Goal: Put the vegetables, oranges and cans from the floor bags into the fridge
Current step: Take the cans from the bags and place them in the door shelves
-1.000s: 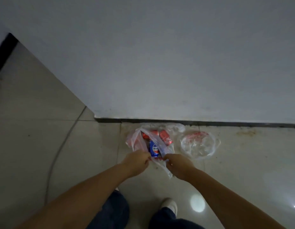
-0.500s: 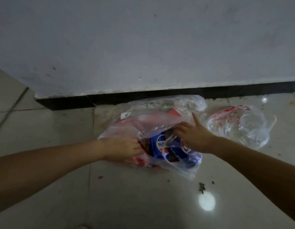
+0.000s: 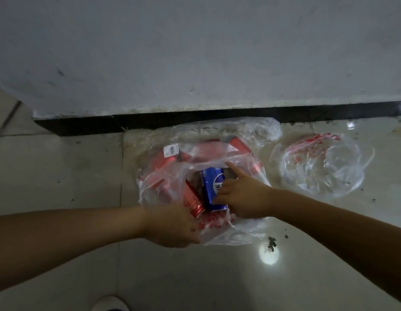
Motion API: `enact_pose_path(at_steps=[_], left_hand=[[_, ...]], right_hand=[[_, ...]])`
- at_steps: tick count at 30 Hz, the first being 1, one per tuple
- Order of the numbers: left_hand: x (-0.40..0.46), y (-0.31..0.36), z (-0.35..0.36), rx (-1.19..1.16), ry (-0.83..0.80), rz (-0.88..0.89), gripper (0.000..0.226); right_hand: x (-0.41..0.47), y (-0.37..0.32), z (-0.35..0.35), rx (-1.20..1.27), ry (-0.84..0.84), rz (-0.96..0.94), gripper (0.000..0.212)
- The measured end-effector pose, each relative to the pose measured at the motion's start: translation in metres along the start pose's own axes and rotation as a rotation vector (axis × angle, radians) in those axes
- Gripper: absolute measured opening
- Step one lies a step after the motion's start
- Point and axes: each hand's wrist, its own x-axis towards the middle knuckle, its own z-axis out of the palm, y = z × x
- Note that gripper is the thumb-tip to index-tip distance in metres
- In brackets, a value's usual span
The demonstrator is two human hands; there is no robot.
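Pale glossy floor tiles (image 3: 60, 176), grout lines visible. Grey wall (image 3: 195, 52) behind, scuffed, with black skirting (image 3: 329, 111) along its base. Round light glare (image 3: 268, 255) on the floor, dark debris speck (image 3: 272, 243) touching its upper edge. White shoe tip (image 3: 109, 304) at bottom edge.

Bag (image 3: 163, 187): thin clear plastic film, crinkled, glossy, with red print. Second bag (image 3: 318, 167), at 3 o'clock from it: same clear creased film, red print, shiny highlights.

Blue can (image 3: 211, 187): metal, glossy, smooth, white round logo. Red can (image 3: 192, 199), at its 9 o'clock: metal, glossy, reflective. More red cans (image 3: 239, 144) show through the film, finish blurred.

Floor (image 3: 60, 171): pale tiles, smooth, polished, mirrors a lamp spot; dark grit specks at 5 o'clock from the bag. Wall (image 3: 195, 52): matt, painted, scuffed. Skirting (image 3: 217, 118): black, slightly glossy.
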Motion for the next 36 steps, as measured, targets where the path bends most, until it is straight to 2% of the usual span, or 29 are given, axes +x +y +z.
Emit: enact_pose_path(at_steps=[2, 4, 5, 6, 8, 9, 11, 14, 16, 17, 19, 20, 21, 24, 26, 27, 29, 30, 32, 33, 36], left_hand=[[-0.012, 0.015, 0.016, -0.032, -0.060, 0.004, 0.004], [-0.029, 0.028, 0.033, -0.087, -0.077, -0.072, 0.006], [-0.036, 0.028, 0.042, -0.088, -0.130, -0.164, 0.019], [-0.041, 0.026, 0.049, -0.029, -0.109, -0.189, 0.036], [-0.052, 0.008, 0.060, 0.049, -0.078, -0.221, 0.055], [-0.057, -0.004, 0.060, 0.079, -0.123, -0.218, 0.059], [-0.064, -0.024, 0.051, -0.035, -0.068, -0.354, 0.063], [-0.063, -0.039, 0.045, -0.232, 0.238, -0.688, 0.072], [-0.060, -0.038, 0.043, -0.425, 0.371, -0.913, 0.069], [-0.060, -0.039, 0.038, -0.533, 0.419, -1.018, 0.063], [-0.059, -0.046, 0.030, -0.684, 0.556, -1.131, 0.035], [-0.057, -0.049, 0.027, -0.709, 0.610, -1.168, 0.027], [-0.052, -0.050, 0.021, -0.688, 0.632, -1.188, 0.029], [-0.022, -0.041, -0.001, -0.590, 0.548, -1.098, 0.055], [0.000, -0.042, -0.009, -0.440, 0.314, -1.018, 0.077], [0.009, -0.046, -0.013, -0.301, 0.172, -0.979, 0.081], [0.020, -0.065, -0.012, -0.100, -0.001, -0.891, 0.078], [0.023, -0.075, -0.010, -0.059, -0.019, -0.873, 0.075], [0.028, -0.094, -0.012, -0.075, 0.022, -0.919, 0.068], [0.031, -0.101, -0.013, -0.127, 0.072, -0.954, 0.065], [0.038, -0.116, -0.017, -0.256, 0.135, -1.004, 0.059]], right_hand=[[-0.016, -0.001, -0.007, 0.110, -0.129, 0.140, 0.028], [-0.040, -0.004, -0.006, 0.246, -0.444, 0.330, 0.019], [-0.053, 0.000, 0.001, 0.225, -0.550, 0.324, 0.024], [-0.066, 0.008, 0.005, 0.173, -0.622, 0.382, 0.029], [-0.088, 0.022, 0.011, 0.133, -0.666, 0.569, 0.034], [-0.097, 0.032, 0.014, 0.172, -0.634, 0.656, 0.035], [-0.104, 0.045, 0.019, 0.305, -0.590, 0.782, 0.035], [-0.085, 0.052, 0.017, 0.518, -0.457, 0.904, 0.025], [-0.063, 0.060, 0.012, 0.597, -0.328, 0.957, 0.026], [-0.054, 0.064, 0.010, 0.661, -0.252, 0.989, 0.024], [-0.038, 0.070, 0.007, 0.798, -0.099, 1.032, 0.020], [-0.034, 0.073, 0.006, 0.837, -0.038, 1.034, 0.029], [-0.031, 0.075, 0.004, 0.868, 0.005, 1.023, 0.046], [-0.030, 0.072, 0.001, 0.865, 0.106, 0.893, 0.085], [-0.028, 0.063, 0.011, 0.789, 0.043, 0.777, 0.102], [-0.025, 0.058, 0.020, 0.707, -0.032, 0.733, 0.102], [-0.019, 0.055, 0.034, 0.513, -0.121, 0.692, 0.078], [-0.016, 0.059, 0.035, 0.480, -0.072, 0.702, 0.061], [-0.011, 0.073, 0.024, 0.557, 0.122, 0.809, 0.042], [-0.009, 0.082, 0.020, 0.589, 0.168, 0.874, 0.036], [-0.004, 0.103, 0.022, 0.555, 0.069, 1.021, 0.021]])
